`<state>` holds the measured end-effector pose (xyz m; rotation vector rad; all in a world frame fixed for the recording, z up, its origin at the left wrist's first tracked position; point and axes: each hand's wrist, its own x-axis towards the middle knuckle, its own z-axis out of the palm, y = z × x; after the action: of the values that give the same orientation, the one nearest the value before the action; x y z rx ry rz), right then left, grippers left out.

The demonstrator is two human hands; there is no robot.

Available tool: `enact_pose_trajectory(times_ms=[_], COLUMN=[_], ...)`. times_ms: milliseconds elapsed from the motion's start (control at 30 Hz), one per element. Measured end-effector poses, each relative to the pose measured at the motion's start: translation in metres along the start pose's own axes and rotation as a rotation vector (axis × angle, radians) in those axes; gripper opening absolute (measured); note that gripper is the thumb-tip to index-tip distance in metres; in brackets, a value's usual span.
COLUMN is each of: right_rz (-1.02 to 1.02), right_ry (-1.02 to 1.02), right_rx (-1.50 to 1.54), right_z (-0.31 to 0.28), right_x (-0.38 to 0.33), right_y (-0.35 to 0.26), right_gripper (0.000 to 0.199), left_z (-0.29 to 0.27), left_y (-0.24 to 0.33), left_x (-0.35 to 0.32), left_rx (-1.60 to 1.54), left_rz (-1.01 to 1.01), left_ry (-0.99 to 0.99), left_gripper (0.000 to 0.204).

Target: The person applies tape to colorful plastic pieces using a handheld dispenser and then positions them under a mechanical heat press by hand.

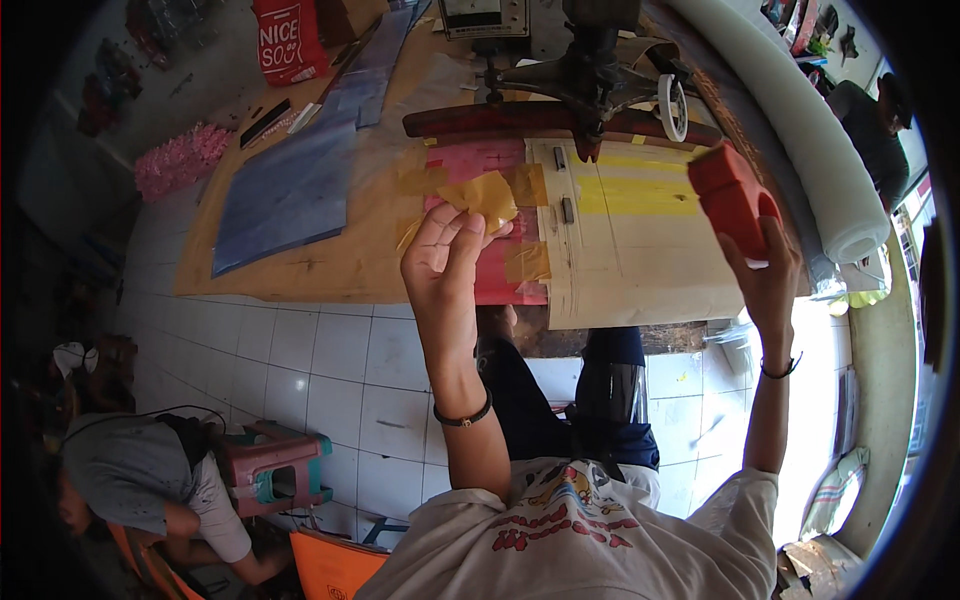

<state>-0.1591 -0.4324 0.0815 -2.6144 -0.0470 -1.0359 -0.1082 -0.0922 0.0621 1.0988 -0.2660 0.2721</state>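
Note:
My left hand (443, 250) is raised above the table's front part, its fingers pinching a torn strip of brownish-yellow tape (480, 195). Under it lies a pink-red sheet (497, 290) with more tape patches along its sides. A beige board (630, 285) joins that sheet on the right; it carries yellow bands and two small dark pieces. Over the board's right end, my right hand (768, 270) grips a red blocky object (725, 190) from its near side. The exact kind of this object does not show.
A dark metal frame with spread arms (590, 80) stands over the board's far edge. Blue sheets (285, 200) lie on the table's left side, a red bag (288, 45) behind them. A thick white roll (800, 120) runs along the right. Another person (150, 470) bends near a stool (270, 465) at lower left.

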Motion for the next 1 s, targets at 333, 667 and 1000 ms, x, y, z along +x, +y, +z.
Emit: enact_pose_trajectory(times_ms=[333, 667, 1000], right_rz=[0.092, 0.209, 0.301], right_ry=[0.03, -0.089, -0.157], right_rx=[-0.534, -0.541, -0.459], right_z=[0.001, 0.002, 0.0], right_x=[-0.002, 0.032, 0.032], right_y=[0.181, 0.187, 0.157], right_gripper=[0.043, 0.04, 0.042], left_z=[-0.006, -0.008, -0.003], left_y=[-0.02, -0.026, -0.028], left_x=[0.002, -0.001, -0.003], left_rx=[-0.055, 0.028, 0.116], left_rz=[-0.086, -0.177, -0.209], left_ry=[0.035, 0.0, -0.058], left_gripper=[0.016, 0.013, 0.014])
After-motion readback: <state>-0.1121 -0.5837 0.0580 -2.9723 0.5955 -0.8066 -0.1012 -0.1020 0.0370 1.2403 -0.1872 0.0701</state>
